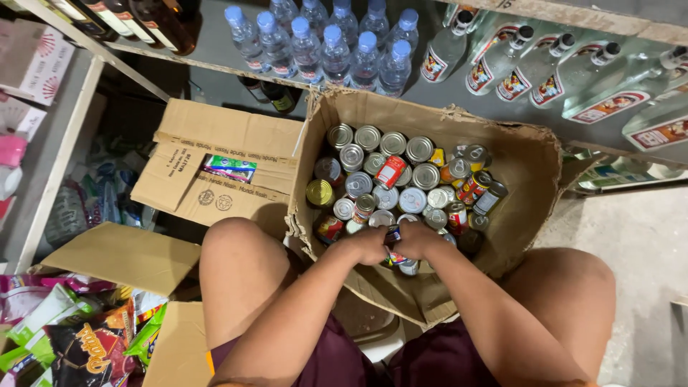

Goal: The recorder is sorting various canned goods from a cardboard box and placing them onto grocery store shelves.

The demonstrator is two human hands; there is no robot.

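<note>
Shop shelving fills the background of the head view, with clear plastic water bottles with blue caps [326, 46] up top and clear glass bottles with red labels [545, 68] lying to the right. Below sits a torn brown cardboard box [534, 154] packed with small round tin cans [390, 179]. Both hands meet at its near edge: left hand [369, 244] and right hand [418, 239] have fingers curled tight around one small dark-labelled can [393, 235]. My guess: that ripped box wall could sag and cans roll out, or the can slips.
</note>
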